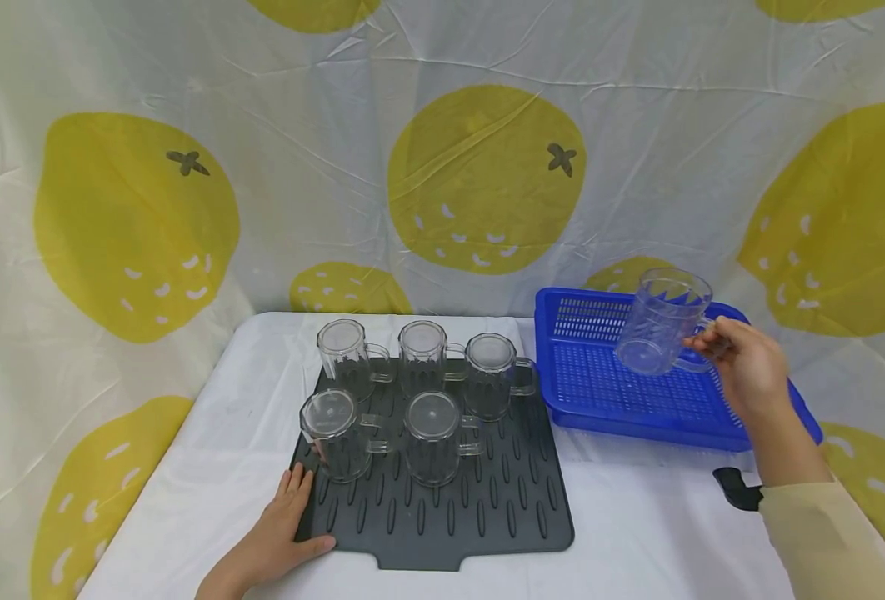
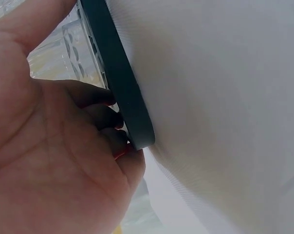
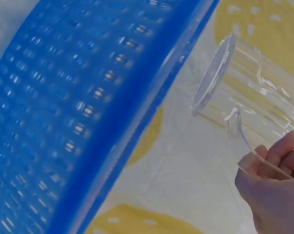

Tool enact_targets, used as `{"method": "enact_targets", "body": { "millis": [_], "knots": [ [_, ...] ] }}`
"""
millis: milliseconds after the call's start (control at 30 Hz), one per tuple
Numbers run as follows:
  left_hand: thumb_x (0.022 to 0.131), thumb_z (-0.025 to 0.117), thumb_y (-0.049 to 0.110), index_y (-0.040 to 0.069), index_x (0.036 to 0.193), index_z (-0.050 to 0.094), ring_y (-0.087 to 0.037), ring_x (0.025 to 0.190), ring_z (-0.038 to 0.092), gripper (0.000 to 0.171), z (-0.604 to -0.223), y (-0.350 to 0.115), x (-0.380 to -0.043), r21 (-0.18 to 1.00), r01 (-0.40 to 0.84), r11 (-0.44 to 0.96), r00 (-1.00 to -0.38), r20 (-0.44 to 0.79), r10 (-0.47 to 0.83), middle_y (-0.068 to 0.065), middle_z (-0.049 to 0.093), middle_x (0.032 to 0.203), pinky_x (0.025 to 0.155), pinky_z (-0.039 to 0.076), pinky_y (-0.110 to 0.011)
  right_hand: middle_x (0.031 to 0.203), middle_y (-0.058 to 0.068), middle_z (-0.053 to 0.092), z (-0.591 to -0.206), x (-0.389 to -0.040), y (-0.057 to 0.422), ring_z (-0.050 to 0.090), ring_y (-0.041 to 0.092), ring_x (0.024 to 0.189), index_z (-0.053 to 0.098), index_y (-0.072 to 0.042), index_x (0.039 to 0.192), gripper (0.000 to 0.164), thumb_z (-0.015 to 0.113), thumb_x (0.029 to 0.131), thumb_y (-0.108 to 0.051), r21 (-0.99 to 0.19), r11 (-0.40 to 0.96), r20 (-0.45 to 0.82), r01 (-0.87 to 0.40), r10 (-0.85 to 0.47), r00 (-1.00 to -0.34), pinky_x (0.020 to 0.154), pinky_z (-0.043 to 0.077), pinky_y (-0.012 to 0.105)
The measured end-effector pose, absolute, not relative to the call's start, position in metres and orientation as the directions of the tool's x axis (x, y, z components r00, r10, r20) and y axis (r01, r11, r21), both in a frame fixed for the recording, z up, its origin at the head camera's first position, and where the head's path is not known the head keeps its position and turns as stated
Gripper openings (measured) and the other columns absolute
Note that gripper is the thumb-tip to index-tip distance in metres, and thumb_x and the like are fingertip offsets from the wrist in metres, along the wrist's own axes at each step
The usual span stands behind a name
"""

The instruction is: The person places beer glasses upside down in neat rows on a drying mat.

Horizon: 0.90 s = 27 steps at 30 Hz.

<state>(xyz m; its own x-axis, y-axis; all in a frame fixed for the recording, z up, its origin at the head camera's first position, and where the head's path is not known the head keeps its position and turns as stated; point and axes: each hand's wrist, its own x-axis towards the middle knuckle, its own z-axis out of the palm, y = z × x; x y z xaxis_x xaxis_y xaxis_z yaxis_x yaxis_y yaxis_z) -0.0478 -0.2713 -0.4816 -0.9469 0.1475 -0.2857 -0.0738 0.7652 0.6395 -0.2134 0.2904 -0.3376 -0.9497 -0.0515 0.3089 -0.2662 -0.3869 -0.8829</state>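
Note:
In the head view, my right hand [image 1: 746,362] pinches the handle of a clear glass mug [image 1: 656,325], holding it slightly tilted over the blue basket [image 1: 637,429]. The right wrist view shows the fingers [image 3: 278,161] curled at the handle of this mug [image 3: 264,87], with the basket [image 3: 113,126] to the left. My left hand [image 1: 277,525] lies at the left edge of a dark grey draining mat [image 1: 502,529], fingers extended and thumb spread. Up close, its fingers [image 2: 105,117] touch the mat's edge [image 2: 125,83]. Several clear mugs [image 1: 432,437] stand base-up on the mat, handles pointing right.
The mugs form two rows toward the back of the mat, the back row including a mug [image 1: 490,379] near the basket. A black object [image 1: 738,489] lies by my right forearm. A white cloth [image 1: 622,517] covers the table; a fruit-printed curtain [image 1: 322,167] hangs behind.

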Motion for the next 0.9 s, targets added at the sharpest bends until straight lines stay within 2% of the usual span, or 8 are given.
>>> {"method": "enact_targets", "body": {
  "millis": [300, 633, 900],
  "knots": [
    [0.08, 0.078, 0.044, -0.014, 0.149, 0.016, -0.052, 0.141, -0.01, 0.11, -0.479, -0.27, -0.048, 0.639, -0.086, 0.764, -0.946, -0.293, 0.139, -0.035, -0.004, 0.155, 0.105, 0.007, -0.072, 0.075, 0.009, 0.061, -0.332, -0.203, 0.274, 0.066, 0.02, 0.076, 0.062, 0.004, 0.08, 0.038, 0.037, 0.106, -0.007, -0.873, -0.394, 0.36, -0.289, -0.119, -0.925, 0.08, 0.053, 0.024],
    [0.08, 0.078, 0.043, -0.014, 0.149, 0.016, -0.053, 0.141, -0.01, 0.109, -0.479, -0.269, -0.049, 0.641, -0.091, 0.762, -0.945, -0.298, 0.138, -0.035, -0.003, 0.155, 0.104, 0.009, -0.073, 0.077, 0.008, 0.058, -0.327, -0.192, 0.254, 0.066, 0.019, 0.079, 0.059, 0.003, 0.08, 0.038, 0.036, 0.107, -0.01, -0.881, -0.314, 0.407, -0.353, -0.126, -0.905, 0.082, 0.052, 0.023],
    [0.081, 0.078, 0.043, -0.014, 0.149, 0.016, -0.053, 0.141, -0.009, 0.108, -0.479, -0.27, -0.048, 0.642, -0.098, 0.76, -0.942, -0.306, 0.137, -0.035, -0.003, 0.155, 0.104, 0.01, -0.074, 0.076, 0.007, 0.058, -0.328, -0.186, 0.239, 0.064, 0.019, 0.078, 0.058, 0.002, 0.079, 0.039, 0.034, 0.107, -0.009, -0.875, -0.341, 0.41, -0.343, -0.146, -0.901, 0.081, 0.052, 0.024]
  ]
}}
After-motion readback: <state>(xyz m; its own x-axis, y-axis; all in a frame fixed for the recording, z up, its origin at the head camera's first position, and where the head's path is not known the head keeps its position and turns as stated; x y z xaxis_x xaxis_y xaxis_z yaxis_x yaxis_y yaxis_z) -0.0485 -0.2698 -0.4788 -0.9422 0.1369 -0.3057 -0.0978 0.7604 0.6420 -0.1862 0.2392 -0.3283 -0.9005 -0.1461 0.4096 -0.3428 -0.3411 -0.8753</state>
